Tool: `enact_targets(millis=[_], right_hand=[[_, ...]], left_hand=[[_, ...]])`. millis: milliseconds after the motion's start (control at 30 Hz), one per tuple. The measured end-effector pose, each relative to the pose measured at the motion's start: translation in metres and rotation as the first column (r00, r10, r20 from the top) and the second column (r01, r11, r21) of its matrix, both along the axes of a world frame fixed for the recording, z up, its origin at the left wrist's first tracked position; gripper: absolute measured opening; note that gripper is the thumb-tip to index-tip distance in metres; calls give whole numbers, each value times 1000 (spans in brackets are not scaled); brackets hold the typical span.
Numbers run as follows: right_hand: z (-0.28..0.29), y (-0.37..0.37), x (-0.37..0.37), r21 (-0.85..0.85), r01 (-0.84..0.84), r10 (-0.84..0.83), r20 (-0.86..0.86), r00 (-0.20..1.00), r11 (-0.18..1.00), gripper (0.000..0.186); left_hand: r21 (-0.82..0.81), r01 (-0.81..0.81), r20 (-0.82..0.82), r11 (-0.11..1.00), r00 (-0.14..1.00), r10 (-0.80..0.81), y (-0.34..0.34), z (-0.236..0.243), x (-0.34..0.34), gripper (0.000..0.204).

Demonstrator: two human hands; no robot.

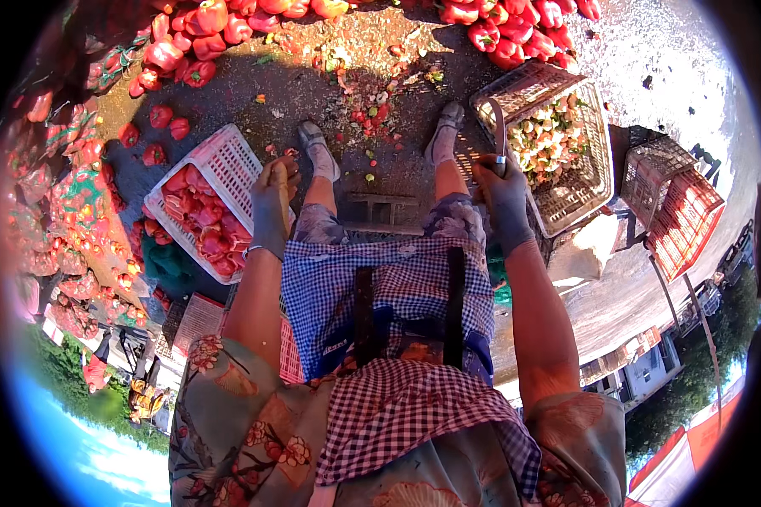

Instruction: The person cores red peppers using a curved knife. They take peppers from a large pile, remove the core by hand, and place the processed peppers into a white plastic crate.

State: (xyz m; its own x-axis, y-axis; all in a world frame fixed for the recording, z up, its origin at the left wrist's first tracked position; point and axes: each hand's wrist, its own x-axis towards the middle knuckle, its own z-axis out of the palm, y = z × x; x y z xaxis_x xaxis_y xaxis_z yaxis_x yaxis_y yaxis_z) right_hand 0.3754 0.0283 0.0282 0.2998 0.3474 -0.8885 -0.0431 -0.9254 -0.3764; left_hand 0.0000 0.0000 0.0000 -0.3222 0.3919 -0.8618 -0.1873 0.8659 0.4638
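My right hand [503, 198], in a grey glove, grips a curved knife [500, 127] with its blade pointing away from me, beside a crate [602, 165] of pale pepper cores and stems [550, 139]. My left hand [275, 194], gloved with bare fingertips showing, is curled near the right side of a white crate [232, 160]; what it holds, if anything, I cannot make out. That crate contains red peppers [203, 215], which look cut. A checked apron [389, 313] covers my lap between my forearms.
Piles of red peppers [524, 25] and filled net bags [76, 287] surround me. Scraps [372, 114] litter the ground near my feet [317, 152]. More crates [676, 211] stand at the right. People [97, 372] appear at the lower-left rim.
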Motion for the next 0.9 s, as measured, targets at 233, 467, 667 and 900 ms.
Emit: enact_targets(millis=[233, 467, 667, 900], right_hand=[[-190, -86, -100, -165, -296, 284, -91, 954, 941, 12], [-274, -226, -131, -437, -717, 785, -38, 619, 544, 29], [-334, -267, -142, -436, -871, 885, -281, 371, 226, 39], [-395, -383, -137, -388, -848, 657, -540, 526, 360, 51]], left_hand=[[77, -347, 258, 935, 912, 318, -3, -128, -27, 44], [44, -627, 582, 778, 649, 490, -6, -207, -31, 33], [124, -675, 486, 728, 681, 548, 24, -208, -27, 25], [132, -736, 188, 664, 676, 712, 26, -192, -38, 33]])
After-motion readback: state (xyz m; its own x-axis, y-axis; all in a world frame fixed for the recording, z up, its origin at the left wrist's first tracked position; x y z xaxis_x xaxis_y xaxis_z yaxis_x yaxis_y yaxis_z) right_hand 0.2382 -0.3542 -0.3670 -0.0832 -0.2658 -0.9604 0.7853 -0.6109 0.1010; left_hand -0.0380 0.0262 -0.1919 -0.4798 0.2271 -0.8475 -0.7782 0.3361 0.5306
